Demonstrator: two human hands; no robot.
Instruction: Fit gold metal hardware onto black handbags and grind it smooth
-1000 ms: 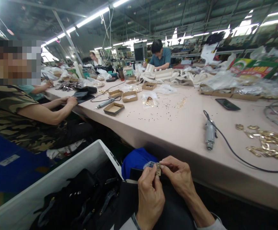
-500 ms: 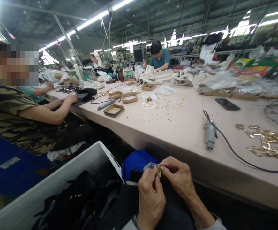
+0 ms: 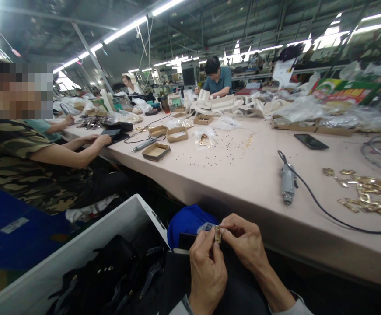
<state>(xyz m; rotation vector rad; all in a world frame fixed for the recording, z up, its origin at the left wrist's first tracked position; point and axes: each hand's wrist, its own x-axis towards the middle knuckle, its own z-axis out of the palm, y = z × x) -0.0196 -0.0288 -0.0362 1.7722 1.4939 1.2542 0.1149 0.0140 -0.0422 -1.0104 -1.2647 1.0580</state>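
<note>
Between the thumb and fingers of my left hand (image 3: pixel 207 267) is a small gold metal clasp (image 3: pixel 217 235), held upright over my lap. My right hand (image 3: pixel 245 241) is closed in a pinch at the clasp's upper right edge. Whether a tiny part sits between those right fingertips is hidden. Just behind the left fingertips shows a bit of clear plastic film (image 3: pixel 205 226). Dark material (image 3: pixel 177 273) lies beneath both hands, and a blue cloth (image 3: pixel 190 217) bulges behind them.
To my left stands a white bin (image 3: pixel 137 202) of black pieces with gold fittings. On the table (image 3: pixel 242 183) lie a corded electric screwdriver (image 3: pixel 288 183), a pile of gold clasps (image 3: pixel 370 190), a phone (image 3: pixel 311 141), small dark bits and an open box (image 3: pixel 156 151). A co-worker (image 3: pixel 46 162) sits at left.
My hands and the clasp stay almost in the same place. At left, the co-worker's hands have shifted slightly over the dark piece.
</note>
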